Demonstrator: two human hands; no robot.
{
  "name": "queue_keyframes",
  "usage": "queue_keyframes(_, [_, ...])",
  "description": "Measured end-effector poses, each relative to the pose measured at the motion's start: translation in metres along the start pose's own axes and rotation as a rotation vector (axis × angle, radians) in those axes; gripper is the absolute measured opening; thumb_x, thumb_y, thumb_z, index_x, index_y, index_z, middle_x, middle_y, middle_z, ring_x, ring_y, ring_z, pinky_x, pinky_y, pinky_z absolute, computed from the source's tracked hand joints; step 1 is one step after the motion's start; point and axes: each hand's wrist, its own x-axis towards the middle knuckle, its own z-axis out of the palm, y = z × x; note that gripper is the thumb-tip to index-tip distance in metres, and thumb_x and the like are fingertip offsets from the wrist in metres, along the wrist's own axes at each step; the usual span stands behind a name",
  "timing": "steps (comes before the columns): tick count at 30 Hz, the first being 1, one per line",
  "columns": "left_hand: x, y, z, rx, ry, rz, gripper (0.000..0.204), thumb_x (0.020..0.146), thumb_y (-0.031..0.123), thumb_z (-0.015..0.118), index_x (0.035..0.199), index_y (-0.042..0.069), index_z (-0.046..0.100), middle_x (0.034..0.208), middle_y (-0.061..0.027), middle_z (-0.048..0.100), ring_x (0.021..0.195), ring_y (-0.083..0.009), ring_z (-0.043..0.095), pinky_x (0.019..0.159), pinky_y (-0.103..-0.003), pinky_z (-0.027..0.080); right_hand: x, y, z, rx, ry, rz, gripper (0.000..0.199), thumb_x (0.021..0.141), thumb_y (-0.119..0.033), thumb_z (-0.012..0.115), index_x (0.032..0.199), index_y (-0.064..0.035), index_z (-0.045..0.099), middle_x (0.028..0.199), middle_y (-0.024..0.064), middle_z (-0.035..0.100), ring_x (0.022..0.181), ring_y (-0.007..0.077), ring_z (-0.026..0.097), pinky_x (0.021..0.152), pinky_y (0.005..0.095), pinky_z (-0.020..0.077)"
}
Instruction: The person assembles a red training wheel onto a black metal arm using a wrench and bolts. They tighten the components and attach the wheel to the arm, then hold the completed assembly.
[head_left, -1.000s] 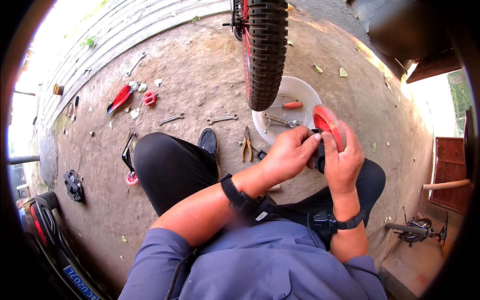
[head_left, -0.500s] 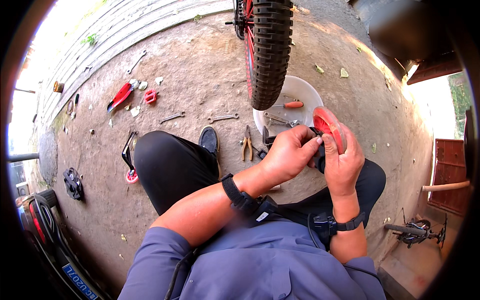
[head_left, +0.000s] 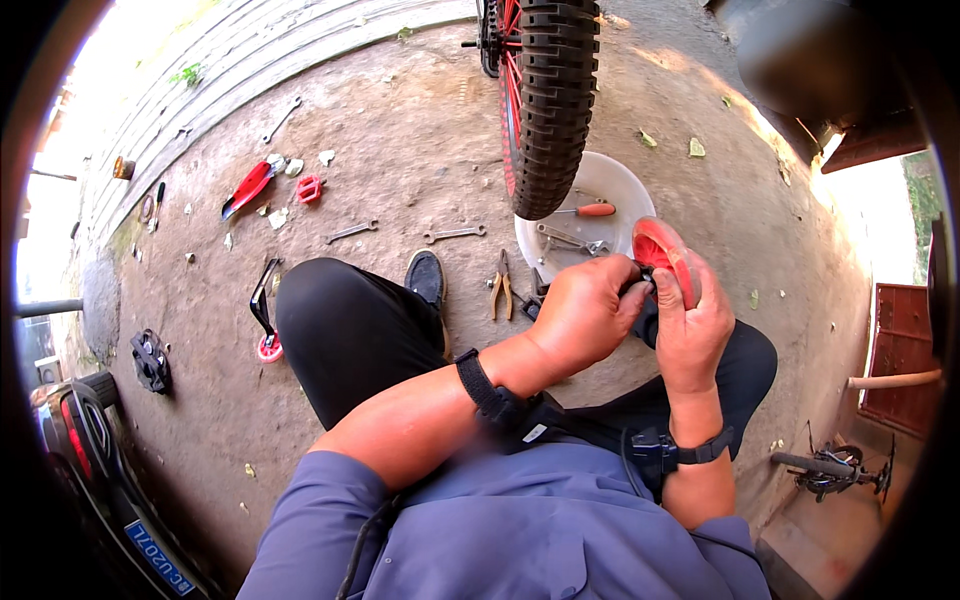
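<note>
A small red training wheel (head_left: pixel 664 250) is raised over my right knee, tilted so that its spoked face shows. My right hand (head_left: pixel 695 335) grips its near rim. Against the hub my left hand (head_left: pixel 585 312) is closed in a pinch. What its fingers hold is largely hidden; only a bit of dark hardware shows. Just beyond my hands sits a white basin (head_left: pixel 632 190) holding a screwdriver (head_left: pixel 596 210) with an orange handle and an adjustable wrench (head_left: pixel 570 238). Pliers (head_left: pixel 502 285) lie beside it.
A bicycle tyre (head_left: pixel 555 110) overhangs the basin. Wrenches (head_left: pixel 455 234) lie on the ground, with a red pedal (head_left: pixel 309 188) and red mudguard (head_left: pixel 250 187) further left. Another training wheel (head_left: pixel 270 347) with a black bracket rests beside my left knee. A car (head_left: pixel 110 490) stands lower left.
My left hand has turned slightly, its knuckles now more on top, and still pinches at the hub. The wheel stays in my right hand. The whole view has shifted a little.
</note>
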Motion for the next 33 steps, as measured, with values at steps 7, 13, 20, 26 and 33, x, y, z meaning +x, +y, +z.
queue_keyframes(7, [0.003, 0.003, -0.002, 0.025, 0.005, -0.025, 0.017, 0.086, 0.015, 0.069, 0.087, 0.000, 0.063, 0.078, -0.0215, 0.065, 0.076, -0.0415, 0.064, 0.067, -0.047, 0.051, 0.000, 0.005, 0.001, -0.008, -0.016, 0.049, 0.032, 0.094, -0.023, 0.069, 0.114, 0.0014, 0.065, 0.104, 0.0145, 0.071, 0.094, 0.0228, 0.067, 0.085, 0.0345, 0.0521])
queue_keyframes(13, [0.009, 0.011, -0.017, 0.020, -0.177, -0.220, 0.022, 0.089, 0.018, 0.067, 0.090, -0.003, 0.064, 0.077, -0.0232, 0.066, 0.073, -0.0403, 0.065, 0.066, -0.045, 0.052, 0.001, 0.015, 0.003, -0.029, -0.089, 0.020, 0.034, 0.093, -0.022, 0.070, 0.118, 0.0001, 0.065, 0.108, 0.0133, 0.070, 0.099, 0.0218, 0.066, 0.089, 0.0342, 0.0507])
queue_keyframes(20, [0.017, 0.073, -0.142, -0.157, -0.438, -0.419, 0.025, 0.095, 0.025, 0.065, 0.093, 0.000, 0.065, 0.079, -0.0052, 0.069, 0.065, -0.0100, 0.065, 0.056, -0.024, 0.051, 0.005, 0.021, 0.004, 0.021, -0.186, 0.034, 0.034, 0.086, -0.013, 0.075, 0.116, -0.0005, 0.065, 0.108, 0.0169, 0.069, 0.100, 0.0310, 0.067, 0.088, 0.0357, 0.0514])
queue_keyframes(26, [-0.032, 0.062, -0.293, -0.359, 0.181, -0.137, 0.025, 0.103, 0.019, 0.050, 0.112, -0.001, 0.062, 0.085, -0.0094, 0.068, 0.063, -0.0109, 0.066, 0.049, -0.017, 0.047, 0.005, 0.022, 0.018, 0.030, -0.372, 0.074, 0.031, 0.085, -0.011, 0.074, 0.113, 0.0006, 0.066, 0.108, 0.0166, 0.069, 0.099, 0.0293, 0.067, 0.090, 0.0354, 0.0502])
queue_keyframes(33, [-0.106, -0.053, -0.369, -0.242, 0.565, -0.557, 0.025, 0.102, 0.025, 0.055, 0.111, 0.003, 0.060, 0.089, -0.0072, 0.068, 0.063, -0.0091, 0.066, 0.049, -0.017, 0.047, 0.005, 0.021, 0.055, 0.024, -0.520, 0.092, 0.031, 0.085, -0.013, 0.074, 0.111, 0.0003, 0.066, 0.108, 0.0155, 0.068, 0.100, 0.0294, 0.066, 0.091, 0.0350, 0.0502])
